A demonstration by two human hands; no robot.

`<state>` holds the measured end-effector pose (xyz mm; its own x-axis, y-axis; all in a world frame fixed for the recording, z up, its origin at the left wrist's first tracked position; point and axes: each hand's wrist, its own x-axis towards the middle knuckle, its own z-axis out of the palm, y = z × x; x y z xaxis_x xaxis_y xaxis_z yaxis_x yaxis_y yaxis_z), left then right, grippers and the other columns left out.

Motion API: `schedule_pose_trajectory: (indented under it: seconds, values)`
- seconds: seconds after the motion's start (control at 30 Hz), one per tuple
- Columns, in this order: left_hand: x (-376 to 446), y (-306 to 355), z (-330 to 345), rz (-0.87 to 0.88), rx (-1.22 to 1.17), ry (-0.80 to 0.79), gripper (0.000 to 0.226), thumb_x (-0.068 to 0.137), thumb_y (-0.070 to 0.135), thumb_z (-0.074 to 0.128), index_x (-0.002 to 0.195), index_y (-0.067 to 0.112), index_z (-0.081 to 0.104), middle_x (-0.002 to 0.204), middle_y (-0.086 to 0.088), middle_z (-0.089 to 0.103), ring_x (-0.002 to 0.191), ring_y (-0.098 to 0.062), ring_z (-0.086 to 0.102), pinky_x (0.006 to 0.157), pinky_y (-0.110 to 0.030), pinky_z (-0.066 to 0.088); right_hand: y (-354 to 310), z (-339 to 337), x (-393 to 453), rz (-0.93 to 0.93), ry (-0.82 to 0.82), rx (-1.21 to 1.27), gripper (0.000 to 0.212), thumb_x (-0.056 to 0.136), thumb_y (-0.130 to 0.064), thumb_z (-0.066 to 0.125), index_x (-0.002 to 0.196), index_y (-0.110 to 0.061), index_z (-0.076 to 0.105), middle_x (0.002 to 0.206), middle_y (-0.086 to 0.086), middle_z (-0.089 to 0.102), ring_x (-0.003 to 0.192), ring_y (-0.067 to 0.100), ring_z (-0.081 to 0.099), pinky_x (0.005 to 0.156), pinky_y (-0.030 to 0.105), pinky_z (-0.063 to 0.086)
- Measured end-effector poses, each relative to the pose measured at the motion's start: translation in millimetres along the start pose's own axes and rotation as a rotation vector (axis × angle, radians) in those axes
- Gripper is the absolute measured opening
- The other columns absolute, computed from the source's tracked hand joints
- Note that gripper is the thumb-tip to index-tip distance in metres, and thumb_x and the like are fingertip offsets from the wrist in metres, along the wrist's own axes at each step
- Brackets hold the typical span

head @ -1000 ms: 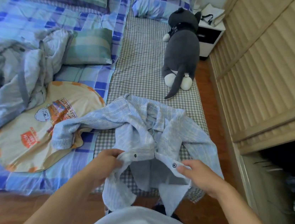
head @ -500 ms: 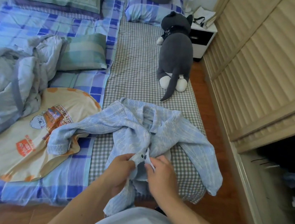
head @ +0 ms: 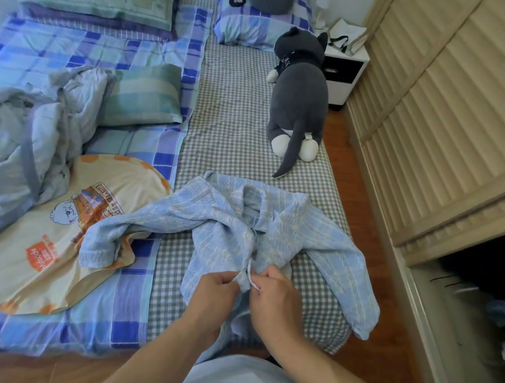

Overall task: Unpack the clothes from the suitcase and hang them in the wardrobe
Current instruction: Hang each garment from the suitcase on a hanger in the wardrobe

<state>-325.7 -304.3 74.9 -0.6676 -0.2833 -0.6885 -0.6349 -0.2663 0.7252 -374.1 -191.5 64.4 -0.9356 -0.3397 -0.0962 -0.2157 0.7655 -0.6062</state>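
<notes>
A light blue knitted cardigan [head: 225, 220] lies spread on the grey checked bed sheet [head: 232, 109], collar away from me, sleeves flung to either side. My left hand [head: 217, 289] pinches the left front edge of the cardigan near its lower buttons. My right hand [head: 276, 296] pinches the right front edge, and the two edges meet between my fingers. The wardrobe [head: 444, 119] with slatted sliding doors stands on the right, and its open part [head: 494, 284] shows dark clothes inside. No suitcase is in view.
A grey plush cat [head: 300, 101] lies on the checked sheet beyond the cardigan. A round orange cushion [head: 49, 230], a crumpled grey quilt [head: 13, 136] and pillows [head: 142, 95] cover the left bed. A white nightstand [head: 342, 72] stands at the back. Wooden floor [head: 374, 254] runs along the wardrobe.
My hands came together from holding the two front edges apart; the cardigan's front is now closed between them. The view tilted slightly upward.
</notes>
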Motion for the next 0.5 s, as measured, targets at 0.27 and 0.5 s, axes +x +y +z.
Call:
schedule_pose_trajectory:
  seconds: [0.27, 0.5]
  values:
    - [-12, 4, 7, -0.004, -0.255, -0.034, 0.034, 0.101, -0.006, 0.039, 0.091, -0.005, 0.071, 0.078, -0.020, 0.071, 0.071, -0.026, 0.072, 0.061, -0.032, 0.056, -23, 3, 9, 0.041, -0.106, 0.287, 0.042, 0.092, 0.002, 0.057, 0.117, -0.031, 0.068, 0.100, -0.016, 0.059, 0.095, 0.000, 0.059, 0.086, 0.011, 0.048]
    - [-13, 2, -5, -0.020, -0.359, -0.113, 0.036, 0.096, -0.010, 0.039, 0.101, -0.007, 0.074, 0.100, -0.032, 0.072, 0.089, -0.044, 0.071, 0.086, -0.051, 0.058, 13, -2, 9, 0.318, -0.104, 0.614, 0.024, 0.096, -0.009, 0.061, 0.113, -0.021, 0.073, 0.113, -0.006, 0.070, 0.107, 0.009, 0.065, 0.087, 0.015, 0.051]
